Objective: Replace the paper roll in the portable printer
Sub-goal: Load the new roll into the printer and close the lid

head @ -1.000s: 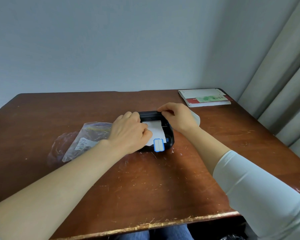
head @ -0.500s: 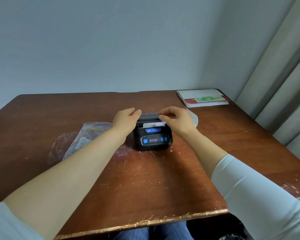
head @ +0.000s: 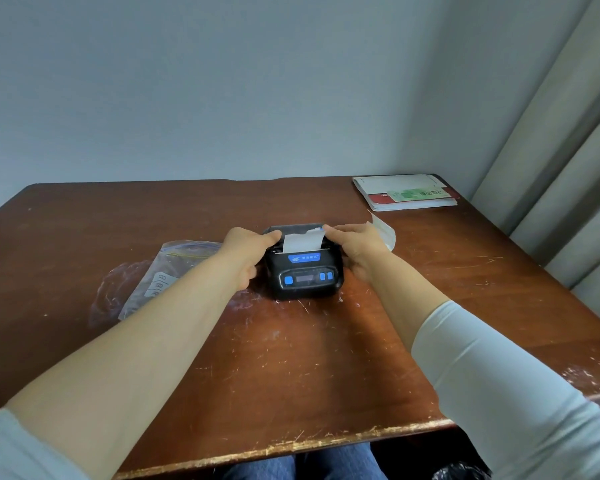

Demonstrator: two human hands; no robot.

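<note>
The portable printer (head: 305,268) is set on the worktop (head: 291,358), clasped at its left flank by the left hand (head: 248,252), while the paper strip (head: 302,241) standing out of its slot is pinched at the upper right corner by the right hand (head: 355,247). The printer is judged small, rigid and light, best gripped by its sides. The thin strip is judged easily torn or creased and best taken near its edge.

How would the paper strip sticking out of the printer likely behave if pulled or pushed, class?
The paper strip looks thin and probably floppy: it leans rather than standing straight. Its top edge is ragged, so it likely tears easily under a sideways tug. It emerges from the printer slot, so a push would probably buckle it.
</note>
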